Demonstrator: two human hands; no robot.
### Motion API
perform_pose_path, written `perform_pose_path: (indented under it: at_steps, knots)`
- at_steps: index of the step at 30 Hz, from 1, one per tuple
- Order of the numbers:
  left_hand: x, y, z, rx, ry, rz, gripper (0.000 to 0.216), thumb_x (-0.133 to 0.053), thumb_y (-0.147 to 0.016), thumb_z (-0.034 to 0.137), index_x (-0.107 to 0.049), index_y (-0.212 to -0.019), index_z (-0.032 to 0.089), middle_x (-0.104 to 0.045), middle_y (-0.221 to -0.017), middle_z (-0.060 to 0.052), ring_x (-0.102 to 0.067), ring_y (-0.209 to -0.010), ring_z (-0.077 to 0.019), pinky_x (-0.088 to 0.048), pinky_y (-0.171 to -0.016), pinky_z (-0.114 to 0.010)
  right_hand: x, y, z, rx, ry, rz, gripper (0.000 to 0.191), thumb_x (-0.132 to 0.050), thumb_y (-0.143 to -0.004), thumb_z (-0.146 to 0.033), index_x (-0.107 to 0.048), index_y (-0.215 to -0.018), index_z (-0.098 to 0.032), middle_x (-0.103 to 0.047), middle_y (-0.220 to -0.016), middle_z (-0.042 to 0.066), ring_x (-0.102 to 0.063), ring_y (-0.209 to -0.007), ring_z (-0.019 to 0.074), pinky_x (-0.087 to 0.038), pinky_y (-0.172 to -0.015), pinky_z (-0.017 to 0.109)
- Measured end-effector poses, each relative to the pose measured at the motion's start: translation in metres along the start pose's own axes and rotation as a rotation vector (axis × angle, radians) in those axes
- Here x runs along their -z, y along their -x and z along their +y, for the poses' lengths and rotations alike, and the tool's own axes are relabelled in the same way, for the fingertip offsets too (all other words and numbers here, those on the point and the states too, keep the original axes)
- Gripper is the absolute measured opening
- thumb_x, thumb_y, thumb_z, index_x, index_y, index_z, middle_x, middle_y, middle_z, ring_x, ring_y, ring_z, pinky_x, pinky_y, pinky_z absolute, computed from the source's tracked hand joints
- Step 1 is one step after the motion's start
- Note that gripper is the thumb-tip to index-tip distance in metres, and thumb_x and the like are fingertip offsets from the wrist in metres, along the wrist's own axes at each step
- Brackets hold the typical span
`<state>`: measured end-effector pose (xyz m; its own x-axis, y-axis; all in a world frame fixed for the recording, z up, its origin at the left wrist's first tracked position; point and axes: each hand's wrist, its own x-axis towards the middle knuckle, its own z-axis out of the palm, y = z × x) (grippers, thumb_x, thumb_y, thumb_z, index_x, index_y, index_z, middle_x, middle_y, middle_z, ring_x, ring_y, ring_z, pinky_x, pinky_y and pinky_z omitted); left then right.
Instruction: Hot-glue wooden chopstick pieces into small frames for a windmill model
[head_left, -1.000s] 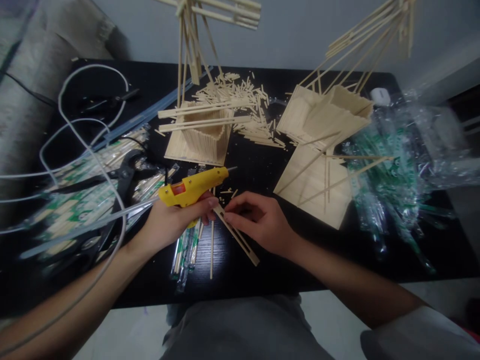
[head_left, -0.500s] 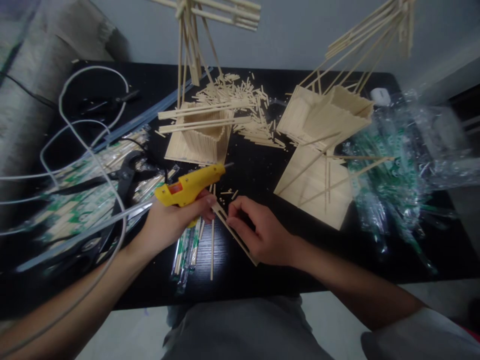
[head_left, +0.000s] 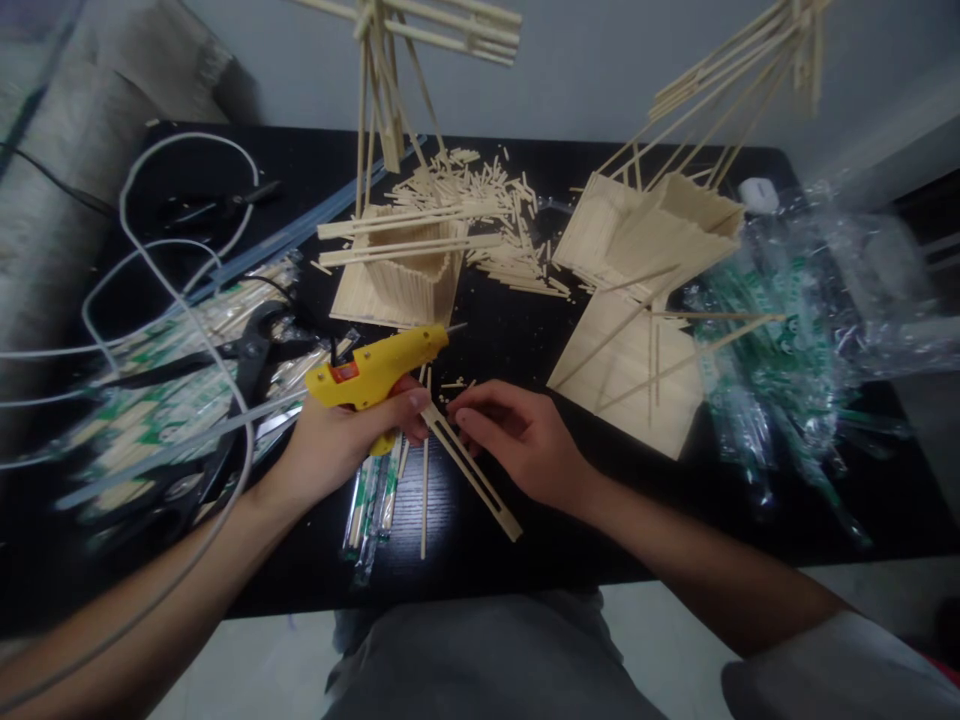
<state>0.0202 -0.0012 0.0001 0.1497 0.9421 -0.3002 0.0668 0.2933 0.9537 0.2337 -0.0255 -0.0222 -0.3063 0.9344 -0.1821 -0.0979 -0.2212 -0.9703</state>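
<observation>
Mid-frame, the left hand (head_left: pixel 371 420) holds a glue gun (head_left: pixel 386 362) and a slotted strip (head_left: pixel 471 478): light, stiff, snappable, I'd guess, best held by its ends. The right hand (head_left: pixel 525 440) curls beside it, grip unclear to me.

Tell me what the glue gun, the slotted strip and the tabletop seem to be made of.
The glue gun looks like smooth yellow plastic, with screws visible. The slotted strip seems bare wood, pale and matt. The tabletop is black and shiny; faint grain shows, so perhaps wood or laminate.
</observation>
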Motion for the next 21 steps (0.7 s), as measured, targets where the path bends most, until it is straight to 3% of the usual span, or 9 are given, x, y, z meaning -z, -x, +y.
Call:
perform_pose_path:
  at_steps: [5,12,21]
  knots:
    - [-0.0022,0.0015,0.0012,0.001,-0.087,-0.057,0.022,-0.083,-0.081,0.032,-0.072,-0.067,0.020,-0.075,-0.061,-0.002,-0.073,-0.057,-0.0175,-0.063,-0.061,-0.027,-0.0010,0.0048,-0.0018,0.078,0.146,-0.051,0.014,-0.074,-0.100,-0.033,-0.078,-0.094,-0.021,-0.078,-0.087,0.003,-0.072,-0.075,0.0163,-0.060,-0.071,0.029]
    - [-0.0050,0.0028,0.0007,0.049,-0.092,-0.095,0.019,-0.082,-0.081,0.032,-0.071,-0.070,0.021,-0.074,-0.058,0.000,-0.072,-0.055,-0.0179,-0.061,-0.060,-0.028,0.0050,0.0047,0.0000,0.344,0.461,-0.094,0.014,-0.068,-0.104,-0.025,-0.075,-0.093,-0.019,-0.076,-0.086,0.003,-0.069,-0.072,0.0144,-0.055,-0.068,0.026]
    - [-0.0030,0.0016,-0.0048,0.053,-0.130,-0.148,0.024,-0.082,-0.084,0.037,-0.074,-0.068,0.021,-0.076,-0.060,-0.001,-0.073,-0.058,-0.0171,-0.062,-0.064,-0.026,0.0052,0.0051,0.0070,0.381,0.501,-0.117,0.013,-0.066,-0.102,-0.022,-0.065,-0.089,-0.022,-0.067,-0.082,0.000,-0.059,-0.070,0.0139,-0.051,-0.069,0.027]
